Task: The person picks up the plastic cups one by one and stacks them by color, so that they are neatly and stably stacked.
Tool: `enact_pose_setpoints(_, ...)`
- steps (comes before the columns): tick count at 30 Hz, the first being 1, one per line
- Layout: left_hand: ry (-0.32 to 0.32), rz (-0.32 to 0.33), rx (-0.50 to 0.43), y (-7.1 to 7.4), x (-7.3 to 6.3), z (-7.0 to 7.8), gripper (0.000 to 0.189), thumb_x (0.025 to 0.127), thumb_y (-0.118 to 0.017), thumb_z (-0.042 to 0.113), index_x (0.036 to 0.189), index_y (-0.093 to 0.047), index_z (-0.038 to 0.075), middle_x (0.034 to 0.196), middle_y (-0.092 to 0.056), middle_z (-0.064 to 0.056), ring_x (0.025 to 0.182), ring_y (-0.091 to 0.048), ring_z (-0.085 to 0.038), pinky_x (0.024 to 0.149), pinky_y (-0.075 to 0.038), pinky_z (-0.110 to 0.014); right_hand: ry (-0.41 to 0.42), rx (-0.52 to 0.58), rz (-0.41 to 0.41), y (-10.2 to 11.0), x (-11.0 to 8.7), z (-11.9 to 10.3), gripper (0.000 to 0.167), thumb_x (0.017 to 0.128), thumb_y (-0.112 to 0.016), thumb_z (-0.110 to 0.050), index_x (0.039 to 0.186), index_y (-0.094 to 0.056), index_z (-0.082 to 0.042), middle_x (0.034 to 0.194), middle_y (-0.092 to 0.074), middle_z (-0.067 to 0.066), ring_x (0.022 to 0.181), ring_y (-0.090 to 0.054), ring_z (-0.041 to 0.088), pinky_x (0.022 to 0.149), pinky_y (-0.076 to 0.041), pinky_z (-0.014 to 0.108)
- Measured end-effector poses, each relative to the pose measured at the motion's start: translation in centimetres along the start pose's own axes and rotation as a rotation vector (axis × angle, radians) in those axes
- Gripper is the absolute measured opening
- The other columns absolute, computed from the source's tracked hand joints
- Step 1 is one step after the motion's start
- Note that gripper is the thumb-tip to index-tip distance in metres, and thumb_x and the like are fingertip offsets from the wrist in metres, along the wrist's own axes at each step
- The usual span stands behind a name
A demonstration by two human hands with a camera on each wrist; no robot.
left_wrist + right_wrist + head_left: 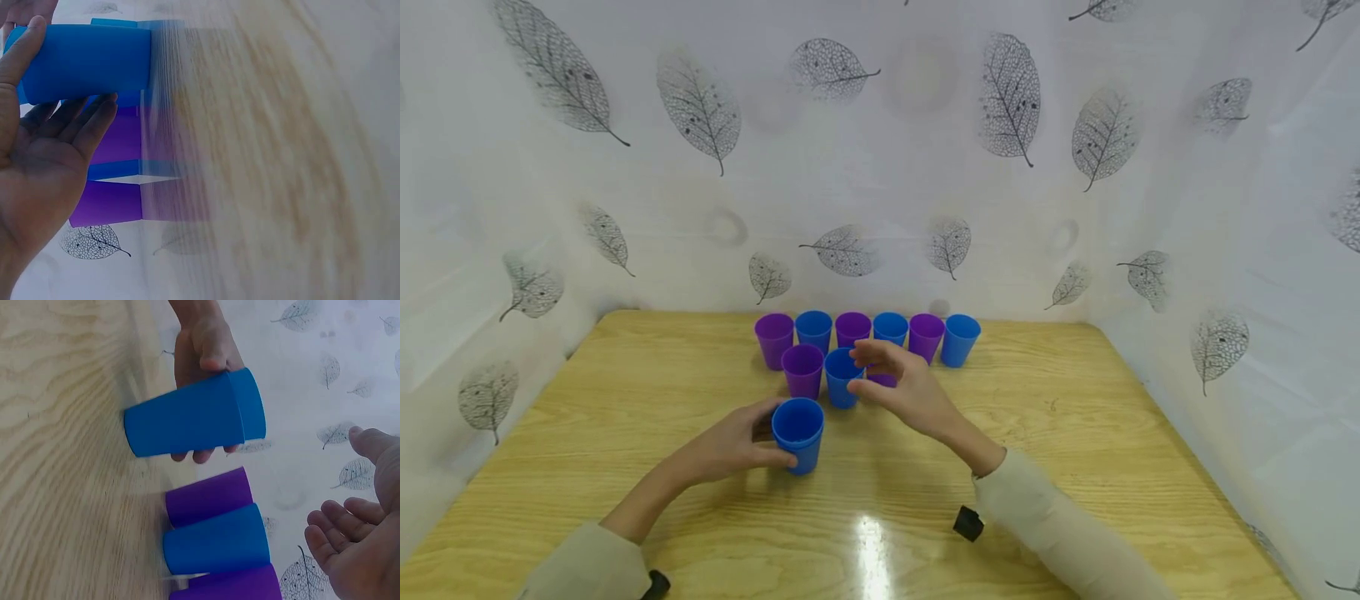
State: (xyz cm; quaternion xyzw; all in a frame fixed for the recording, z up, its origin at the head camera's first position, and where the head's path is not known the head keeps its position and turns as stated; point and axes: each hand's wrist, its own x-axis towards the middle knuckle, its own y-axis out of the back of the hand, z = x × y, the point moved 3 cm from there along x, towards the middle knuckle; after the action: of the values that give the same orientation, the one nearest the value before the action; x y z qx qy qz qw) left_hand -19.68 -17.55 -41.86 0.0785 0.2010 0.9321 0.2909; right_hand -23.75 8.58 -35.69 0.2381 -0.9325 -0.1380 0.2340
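Note:
My left hand (pixel 722 447) grips a nested stack of blue cups (pixel 806 457) upright near the middle of the table, thumb on the near side. In the right wrist view a second rim sticks out above the outer cup (pixel 187 415). My right hand (pixel 919 398) is raised with fingers apart and nothing between them, beside the second row of cups. That row has a purple cup (pixel 802 377), a blue cup (pixel 840 385) and another purple cup (pixel 883 380), mostly hidden behind my right hand.
Behind stands a back row of alternating purple and blue cups, from a purple cup (pixel 774 348) at left to a blue cup (pixel 961 345) at right. The wooden table (pixel 1112 433) ends at a leaf-print curtain (pixel 895 183). A small black block (pixel 968 523) shows by my right sleeve.

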Motion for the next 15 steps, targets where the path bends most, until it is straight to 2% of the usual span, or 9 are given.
enact_pose_setpoints(3,0.000,0.005,-0.009,0.0,0.0,0.1,0.074,0.092,-0.081,0.023,0.149,-0.042,-0.005,0.144,-0.055,-0.024,0.133,-0.054,-0.044,0.110,-0.048,-0.049,-0.002,-0.016,0.028,0.6,0.2,0.4,0.051,0.092,-0.076,-0.004,0.138,-0.057,0.007,0.131,-0.064,0.028,0.121,-0.062,0.039,0.104,-0.051,0.056)
enact_pose_setpoints(7,-0.003,0.011,-0.028,0.0,0.0,0.1,0.075,0.092,-0.082,0.023,0.150,-0.042,-0.004,0.145,-0.053,-0.025,0.134,-0.053,-0.045,0.110,-0.048,-0.047,0.002,-0.053,0.052,1.3,0.4,0.7,0.049,0.092,-0.077,-0.005,0.137,-0.059,0.005,0.129,-0.066,0.022,0.122,-0.062,0.039,0.105,-0.051,0.056)
enact_pose_setpoints(12,-0.015,0.019,-0.026,0.0,0.0,0.2,0.073,0.092,-0.081,0.022,0.149,-0.043,-0.005,0.144,-0.054,-0.025,0.132,-0.054,-0.045,0.109,-0.049,-0.050,0.002,-0.112,0.070,2.1,0.7,1.3,0.050,0.093,-0.078,-0.011,0.138,-0.060,0.002,0.132,-0.066,0.021,0.124,-0.061,0.040,0.106,-0.049,0.059)
enact_pose_setpoints(15,-0.014,0.025,-0.018,-0.1,0.0,0.3,0.073,0.092,-0.081,0.022,0.148,-0.044,-0.005,0.143,-0.055,-0.024,0.132,-0.055,-0.044,0.109,-0.049,-0.050,-0.013,-0.158,0.080,2.5,1.0,1.9,0.051,0.094,-0.078,-0.017,0.138,-0.061,-0.001,0.134,-0.065,0.020,0.126,-0.061,0.036,0.107,-0.048,0.059)
